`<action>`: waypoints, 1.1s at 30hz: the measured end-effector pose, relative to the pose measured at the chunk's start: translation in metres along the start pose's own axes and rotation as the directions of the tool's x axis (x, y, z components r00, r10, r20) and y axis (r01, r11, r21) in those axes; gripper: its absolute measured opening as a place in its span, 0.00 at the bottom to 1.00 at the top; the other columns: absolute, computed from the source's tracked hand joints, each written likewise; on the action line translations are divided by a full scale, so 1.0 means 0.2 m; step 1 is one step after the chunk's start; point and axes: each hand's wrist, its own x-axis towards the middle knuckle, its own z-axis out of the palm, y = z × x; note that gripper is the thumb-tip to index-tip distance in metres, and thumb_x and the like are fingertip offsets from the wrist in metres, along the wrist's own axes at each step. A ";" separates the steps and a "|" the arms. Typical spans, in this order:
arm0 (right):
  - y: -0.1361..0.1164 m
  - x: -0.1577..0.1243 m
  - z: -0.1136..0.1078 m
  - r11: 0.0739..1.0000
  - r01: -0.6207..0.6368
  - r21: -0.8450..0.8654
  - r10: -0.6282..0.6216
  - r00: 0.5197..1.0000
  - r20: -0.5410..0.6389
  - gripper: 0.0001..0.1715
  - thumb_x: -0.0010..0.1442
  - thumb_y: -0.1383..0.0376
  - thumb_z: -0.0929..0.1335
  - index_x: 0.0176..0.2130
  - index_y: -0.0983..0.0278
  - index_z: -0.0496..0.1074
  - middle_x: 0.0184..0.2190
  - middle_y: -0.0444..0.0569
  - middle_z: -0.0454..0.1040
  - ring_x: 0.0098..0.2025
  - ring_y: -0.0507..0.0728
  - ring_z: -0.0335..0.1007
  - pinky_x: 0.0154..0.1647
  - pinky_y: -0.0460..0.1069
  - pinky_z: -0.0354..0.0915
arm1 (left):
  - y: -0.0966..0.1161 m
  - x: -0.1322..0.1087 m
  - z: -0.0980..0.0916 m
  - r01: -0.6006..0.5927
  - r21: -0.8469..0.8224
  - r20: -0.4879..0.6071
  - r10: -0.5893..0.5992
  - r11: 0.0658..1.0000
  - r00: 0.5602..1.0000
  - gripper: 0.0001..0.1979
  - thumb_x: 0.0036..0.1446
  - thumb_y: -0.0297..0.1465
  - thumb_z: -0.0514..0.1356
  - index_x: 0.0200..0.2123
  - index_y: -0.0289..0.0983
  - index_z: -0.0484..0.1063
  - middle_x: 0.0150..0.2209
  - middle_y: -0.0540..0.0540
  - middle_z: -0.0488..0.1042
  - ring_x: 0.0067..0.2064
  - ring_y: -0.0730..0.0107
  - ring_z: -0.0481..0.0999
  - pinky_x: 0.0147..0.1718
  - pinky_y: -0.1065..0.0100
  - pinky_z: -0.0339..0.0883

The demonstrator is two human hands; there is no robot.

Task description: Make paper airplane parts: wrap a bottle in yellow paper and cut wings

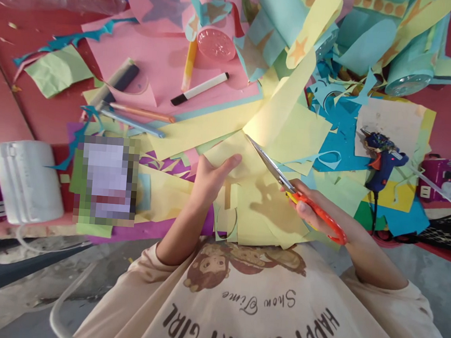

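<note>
Printed shirt [255,291] across my front, my right hand [330,202] grips red-handled scissors [271,165], tip at yellow paper [227,147] pinched in my left hand [211,178].

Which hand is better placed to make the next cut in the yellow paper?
Probably the right hand: it holds the scissors, their tips at the yellow paper, while the left hand holds that paper.
</note>
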 end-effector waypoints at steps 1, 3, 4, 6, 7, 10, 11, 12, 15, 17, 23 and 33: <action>0.00 0.00 0.00 1.000 -0.006 0.016 0.005 1.000 0.011 0.30 0.62 0.39 0.57 0.47 0.60 0.60 0.26 0.41 0.58 0.25 0.50 0.51 0.24 0.47 0.50 | 0.00 0.00 0.00 -0.005 0.004 0.002 0.005 1.000 1.000 0.12 0.47 0.37 0.69 0.33 0.35 0.79 0.34 0.46 0.81 0.37 0.64 0.80 0.39 0.69 0.76; 0.01 0.01 0.00 0.999 -0.028 0.044 0.027 0.999 0.029 0.32 0.62 0.38 0.56 0.47 0.61 0.59 0.26 0.41 0.57 0.25 0.50 0.49 0.23 0.47 0.49 | -0.01 0.00 0.00 -0.010 0.009 0.004 0.010 1.000 1.000 0.12 0.47 0.37 0.69 0.34 0.35 0.79 0.35 0.46 0.81 0.38 0.65 0.80 0.38 0.69 0.76; 0.01 0.02 0.01 0.998 -0.039 0.049 0.038 0.999 0.031 0.33 0.62 0.37 0.56 0.47 0.61 0.59 0.26 0.40 0.56 0.24 0.49 0.48 0.23 0.47 0.48 | -0.01 0.00 0.00 -0.012 0.010 0.003 0.012 1.000 1.000 0.13 0.47 0.36 0.69 0.35 0.35 0.80 0.35 0.46 0.82 0.38 0.65 0.80 0.38 0.70 0.76; 0.01 0.02 0.01 0.997 -0.057 0.052 0.055 0.998 0.038 0.32 0.61 0.37 0.56 0.47 0.60 0.58 0.27 0.40 0.56 0.24 0.49 0.47 0.23 0.47 0.48 | -0.01 0.00 -0.01 -0.018 0.009 0.002 0.018 1.000 1.000 0.13 0.47 0.36 0.69 0.36 0.35 0.80 0.36 0.46 0.82 0.38 0.65 0.80 0.39 0.70 0.76; 0.01 0.03 0.01 0.997 -0.061 0.053 0.059 0.998 0.034 0.32 0.61 0.37 0.56 0.47 0.60 0.59 0.27 0.40 0.55 0.24 0.49 0.47 0.23 0.47 0.48 | -0.01 0.00 -0.01 -0.021 0.011 0.003 0.021 1.000 1.000 0.13 0.47 0.36 0.69 0.36 0.35 0.80 0.36 0.46 0.82 0.38 0.65 0.80 0.39 0.71 0.76; 0.00 0.03 0.01 0.996 -0.068 0.061 0.066 0.997 0.029 0.31 0.61 0.38 0.57 0.46 0.60 0.59 0.27 0.40 0.56 0.24 0.49 0.47 0.24 0.47 0.49 | 0.00 0.00 -0.01 -0.023 0.029 -0.002 0.023 0.999 1.000 0.13 0.47 0.36 0.69 0.35 0.35 0.80 0.36 0.46 0.82 0.38 0.65 0.80 0.38 0.71 0.76; 0.00 0.03 0.01 0.995 -0.067 0.067 0.065 0.997 0.032 0.31 0.61 0.38 0.57 0.47 0.60 0.59 0.27 0.40 0.56 0.24 0.49 0.47 0.24 0.47 0.49 | 0.00 0.00 -0.01 -0.020 0.037 -0.003 0.020 0.999 1.000 0.13 0.47 0.36 0.69 0.36 0.35 0.80 0.36 0.46 0.82 0.38 0.65 0.80 0.38 0.71 0.76; 0.00 0.03 0.01 0.995 -0.067 0.071 0.065 0.997 0.034 0.31 0.61 0.38 0.57 0.47 0.60 0.59 0.27 0.40 0.56 0.24 0.49 0.47 0.24 0.47 0.49 | 0.00 0.00 -0.01 -0.018 0.042 -0.004 0.018 0.999 1.000 0.13 0.47 0.36 0.69 0.36 0.35 0.80 0.36 0.45 0.82 0.38 0.65 0.80 0.38 0.71 0.76; 0.02 0.03 0.01 0.995 -0.077 0.063 0.075 0.997 0.031 0.29 0.62 0.39 0.58 0.47 0.59 0.59 0.26 0.40 0.55 0.24 0.49 0.48 0.24 0.47 0.49 | 0.00 0.00 -0.01 -0.022 0.042 0.001 0.022 0.999 1.000 0.13 0.47 0.36 0.69 0.35 0.35 0.80 0.36 0.46 0.81 0.38 0.66 0.80 0.38 0.71 0.75; 0.03 0.04 0.02 0.995 -0.086 0.053 0.086 0.996 0.018 0.29 0.62 0.39 0.58 0.46 0.59 0.60 0.25 0.39 0.55 0.23 0.49 0.48 0.24 0.47 0.48 | 0.00 0.00 -0.01 -0.028 0.038 0.010 0.028 0.999 1.000 0.12 0.48 0.36 0.68 0.35 0.35 0.80 0.35 0.47 0.81 0.37 0.68 0.79 0.37 0.73 0.75; 0.04 0.04 0.04 0.996 -0.086 0.024 0.085 0.996 0.005 0.27 0.63 0.40 0.58 0.46 0.59 0.60 0.25 0.39 0.55 0.23 0.49 0.48 0.23 0.47 0.48 | -0.01 0.01 -0.01 -0.029 0.074 0.023 0.027 0.997 0.999 0.13 0.48 0.37 0.68 0.35 0.35 0.80 0.34 0.47 0.80 0.36 0.68 0.79 0.36 0.73 0.75; -0.03 0.02 0.00 0.998 -0.042 -0.043 0.045 0.997 0.056 0.23 0.65 0.45 0.56 0.47 0.58 0.57 0.26 0.41 0.58 0.24 0.53 0.50 0.25 0.50 0.54 | -0.02 0.01 -0.02 -0.034 0.009 0.040 0.034 0.999 0.999 0.11 0.48 0.35 0.69 0.34 0.37 0.80 0.34 0.48 0.80 0.36 0.71 0.78 0.37 0.75 0.74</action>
